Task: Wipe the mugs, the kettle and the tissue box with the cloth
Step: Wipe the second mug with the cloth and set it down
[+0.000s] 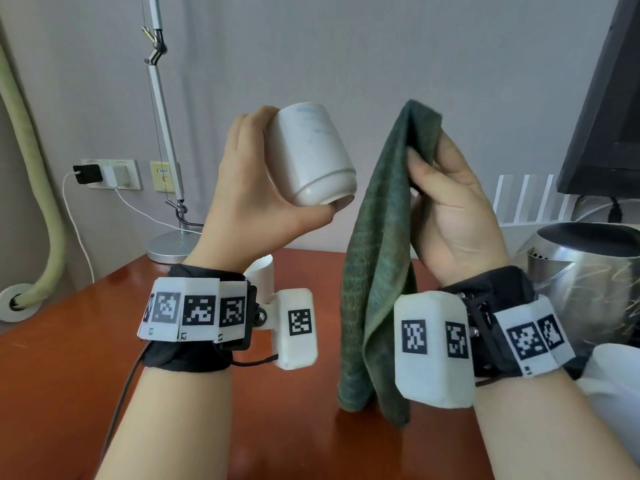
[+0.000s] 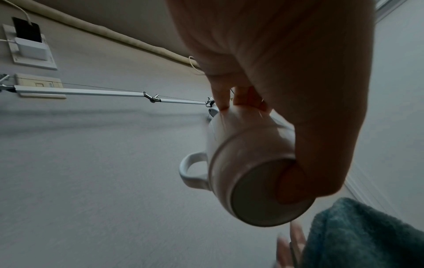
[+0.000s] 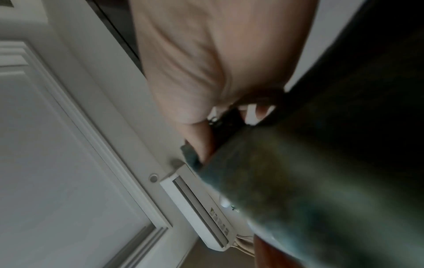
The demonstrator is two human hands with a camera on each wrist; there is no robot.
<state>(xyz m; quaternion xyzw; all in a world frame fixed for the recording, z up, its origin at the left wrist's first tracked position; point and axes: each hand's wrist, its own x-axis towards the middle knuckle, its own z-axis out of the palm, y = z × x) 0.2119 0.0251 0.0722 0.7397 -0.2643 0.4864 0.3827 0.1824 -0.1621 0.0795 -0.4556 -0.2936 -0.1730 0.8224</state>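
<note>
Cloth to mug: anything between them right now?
Nothing visible. The left hand holds the white mug tilted in the air, the right hand pinches the green cloth beside it, and only open air separates the two. The kettle sits off to the right, clear of that gap.

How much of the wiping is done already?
Nothing looks finished for sure. Right now the left hand holds up a white mug that shows faint blue marks, and the right hand grips the green cloth beside it, not touching. The steel kettle and another mug wait on the table.
</note>
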